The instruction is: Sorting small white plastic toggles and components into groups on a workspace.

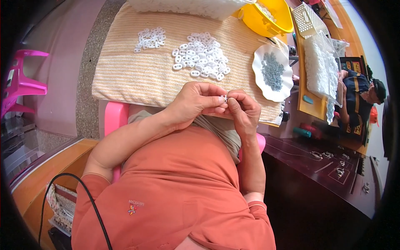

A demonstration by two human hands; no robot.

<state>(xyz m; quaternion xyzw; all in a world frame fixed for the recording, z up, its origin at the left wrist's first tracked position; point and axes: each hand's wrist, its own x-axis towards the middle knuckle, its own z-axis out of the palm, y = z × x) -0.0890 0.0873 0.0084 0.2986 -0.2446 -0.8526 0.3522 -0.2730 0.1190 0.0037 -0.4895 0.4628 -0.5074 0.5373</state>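
Note:
My left hand (199, 100) and my right hand (244, 109) meet over the near edge of a striped towel (133, 79). Between their fingertips is a small pale plastic part with holes (225, 98), pinched from both sides; its details are partly hidden by the fingers. Just beyond lies a heap of white oval plastic pieces (200, 56), each with two holes. A smaller pile of white translucent pieces (150, 39) sits farther left. To the right, a white scalloped plate (259, 90) holds many small grey pins (273, 71).
A yellow basin (266, 21) and a clear container (187, 8) stand at the towel's far side. On the right are a white perforated basket (307, 18), a box of white pieces (321, 62) and another person (358, 96). A pink stool (27, 83) is at left; a black cable (89, 196) crosses lower left.

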